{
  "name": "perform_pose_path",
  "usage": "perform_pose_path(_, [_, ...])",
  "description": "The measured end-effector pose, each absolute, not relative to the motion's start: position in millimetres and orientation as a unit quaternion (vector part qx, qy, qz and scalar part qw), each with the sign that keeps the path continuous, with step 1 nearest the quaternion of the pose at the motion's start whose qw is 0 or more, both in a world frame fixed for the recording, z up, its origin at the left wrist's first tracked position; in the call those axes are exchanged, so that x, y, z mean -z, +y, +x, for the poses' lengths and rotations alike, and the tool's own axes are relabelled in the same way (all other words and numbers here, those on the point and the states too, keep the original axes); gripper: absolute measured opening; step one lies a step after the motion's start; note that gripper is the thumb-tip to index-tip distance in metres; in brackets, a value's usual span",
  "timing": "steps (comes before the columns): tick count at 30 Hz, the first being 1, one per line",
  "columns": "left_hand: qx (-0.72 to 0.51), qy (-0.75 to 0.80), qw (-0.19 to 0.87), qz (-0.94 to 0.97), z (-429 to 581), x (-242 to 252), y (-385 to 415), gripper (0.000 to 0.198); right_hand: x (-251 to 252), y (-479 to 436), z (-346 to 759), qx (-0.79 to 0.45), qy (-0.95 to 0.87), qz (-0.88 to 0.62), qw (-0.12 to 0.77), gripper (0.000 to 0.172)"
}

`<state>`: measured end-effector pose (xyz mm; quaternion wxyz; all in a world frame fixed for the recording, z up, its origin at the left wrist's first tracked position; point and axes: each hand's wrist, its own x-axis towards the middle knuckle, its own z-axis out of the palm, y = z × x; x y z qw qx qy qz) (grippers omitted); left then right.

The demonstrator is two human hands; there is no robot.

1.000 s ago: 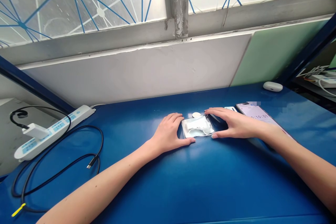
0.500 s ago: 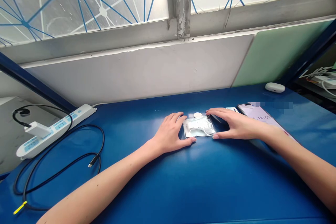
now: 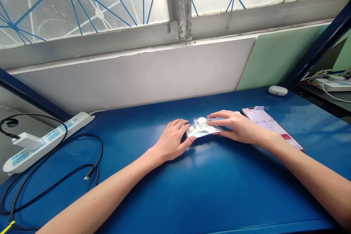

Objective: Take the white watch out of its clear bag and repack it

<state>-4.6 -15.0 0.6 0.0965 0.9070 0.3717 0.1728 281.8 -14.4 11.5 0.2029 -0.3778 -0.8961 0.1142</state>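
A small clear plastic bag (image 3: 203, 130) with white contents, perhaps a cable, lies between my two hands at mid-table. My left hand (image 3: 172, 139) grips its left end, thumb at the near edge and fingers at the far side. At the right end, my right hand (image 3: 236, 126) pinches the bag with its thumb below and fingers above. A round white disc (image 3: 202, 120) sits at the bag's far edge, close to my right fingertips. What exactly is inside the bag is hard to make out through the glare.
A phone (image 3: 270, 126) showing a running timer lies right of my right hand, and a white earbud case (image 3: 278, 90) sits at the back right. On the left are a power strip (image 3: 53, 137) with a plugged-in white charger (image 3: 28, 141) and a looped black cable (image 3: 99, 142).
My hands have closed in on the bag's two ends, and it looks tilted now. The right fingers have moved nearer the white disc. The whole view has shifted slightly.
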Motion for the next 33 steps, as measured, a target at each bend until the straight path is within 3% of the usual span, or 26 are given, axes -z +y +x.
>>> perform_pose_path(6, [-0.207,0.367,0.113,0.900,-5.1,1.2,-16.0,0.040,-16.2,-18.7,273.9,-0.185,-0.852,-0.390,0.298,0.030])
perform_pose_path(13, [-0.275,0.387,0.110,0.873,-3.8,7.9,-17.1,0.078,-15.4,-19.3,269.3,-0.291,-0.774,-0.458,0.328,0.035])
perform_pose_path(15, [-0.277,0.379,0.104,0.877,-3.6,7.5,-17.5,0.081,-13.4,-18.3,268.6,-0.304,-0.765,-0.465,0.326,0.038])
perform_pose_path(20, [-0.241,0.374,0.105,0.889,-2.5,3.9,-17.4,0.069,-8.0,-16.9,268.3,-0.317,-0.772,-0.464,0.295,0.042])
perform_pose_path(26, [-0.219,0.374,0.118,0.893,-2.1,2.0,-15.8,0.064,-2.3,-13.9,275.7,-0.151,-0.850,-0.452,0.226,0.042])
perform_pose_path(33, [-0.182,0.388,0.107,0.897,-1.6,0.8,-16.2,0.057,-3.3,-11.8,292.8,-0.124,-0.882,-0.433,0.136,0.069])
